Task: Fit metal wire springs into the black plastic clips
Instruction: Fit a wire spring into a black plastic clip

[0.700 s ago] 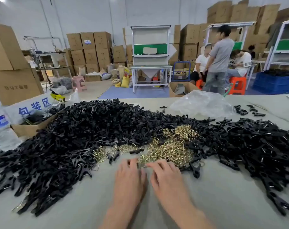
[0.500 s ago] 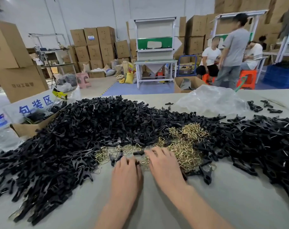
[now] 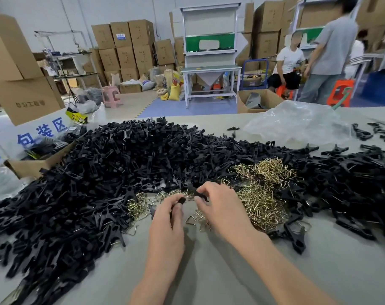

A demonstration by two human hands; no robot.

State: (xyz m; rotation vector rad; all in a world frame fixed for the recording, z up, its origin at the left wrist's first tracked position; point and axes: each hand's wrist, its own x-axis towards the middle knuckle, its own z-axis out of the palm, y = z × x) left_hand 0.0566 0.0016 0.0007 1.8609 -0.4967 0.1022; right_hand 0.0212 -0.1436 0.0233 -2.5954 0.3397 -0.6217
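Left hand, fingers curled, pinches a black clip — right hand pinches another (above springs).

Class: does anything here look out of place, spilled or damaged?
Nothing stands out: black clips and golden springs lie in loose heaps on the table, and the left hand and right hand each pinch a clip.

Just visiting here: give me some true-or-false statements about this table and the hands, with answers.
1. The left hand and right hand each pinch a black clip part. True.
2. The wire springs sit in a tray. False: they lie loose on the table.
3. A clear plastic bag lies on the far side. True.
4. The clip heap is white. False: it is black.
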